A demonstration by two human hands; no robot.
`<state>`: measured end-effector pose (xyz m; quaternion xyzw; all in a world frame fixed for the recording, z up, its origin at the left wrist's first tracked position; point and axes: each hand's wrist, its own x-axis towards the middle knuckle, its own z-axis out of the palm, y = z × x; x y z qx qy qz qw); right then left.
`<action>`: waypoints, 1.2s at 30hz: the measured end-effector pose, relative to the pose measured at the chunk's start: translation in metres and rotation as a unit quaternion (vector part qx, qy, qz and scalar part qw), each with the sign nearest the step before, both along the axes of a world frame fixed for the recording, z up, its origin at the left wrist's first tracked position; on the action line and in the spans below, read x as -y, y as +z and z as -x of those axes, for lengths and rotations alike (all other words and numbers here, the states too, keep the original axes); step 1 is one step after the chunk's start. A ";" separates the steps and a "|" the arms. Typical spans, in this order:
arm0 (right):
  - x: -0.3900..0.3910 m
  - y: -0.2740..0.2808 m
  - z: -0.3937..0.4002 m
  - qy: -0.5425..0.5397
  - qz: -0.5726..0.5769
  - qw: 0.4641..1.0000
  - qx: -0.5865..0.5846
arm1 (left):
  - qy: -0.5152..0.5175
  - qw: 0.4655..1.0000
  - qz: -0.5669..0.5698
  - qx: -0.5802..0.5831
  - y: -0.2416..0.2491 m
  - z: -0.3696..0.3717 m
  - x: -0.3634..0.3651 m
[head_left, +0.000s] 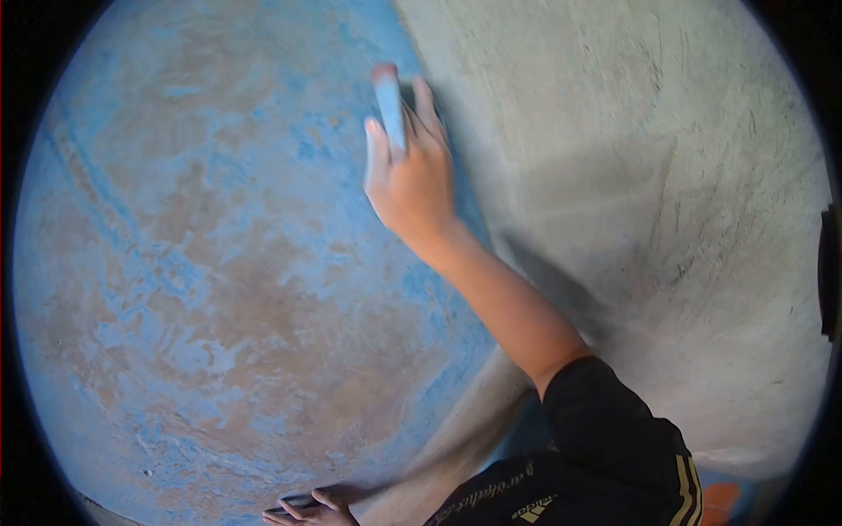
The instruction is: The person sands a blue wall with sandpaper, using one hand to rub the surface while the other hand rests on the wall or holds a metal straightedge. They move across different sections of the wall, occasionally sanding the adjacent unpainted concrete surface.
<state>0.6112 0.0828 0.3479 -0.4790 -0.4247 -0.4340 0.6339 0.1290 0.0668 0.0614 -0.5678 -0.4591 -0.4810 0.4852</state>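
Observation:
My right hand (417,171) reaches up against a wall, its back toward me and the thumb on the left. A narrow pale-blue piece (389,110) with a reddish tip runs along the fingers. Motion blur hides whether it is a covered finger or a held object. The palm side is out of sight. Near the bottom edge, my left hand (317,510) rests with fingers spread on the lower part of the blue, patchy wall surface (219,254). It is partly cut off by the frame.
A bare grey plaster surface (596,114) meets the blue one along a slanting edge right of my right hand. My black sleeve (614,421) fills the lower right. An orange patch (721,501) shows at the bottom right, and a dark object (827,272) at the right edge.

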 end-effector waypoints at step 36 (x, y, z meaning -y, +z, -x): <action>-0.002 -0.088 0.049 0.025 0.102 0.930 -0.352 | -0.053 0.992 0.103 0.048 -0.044 0.072 0.009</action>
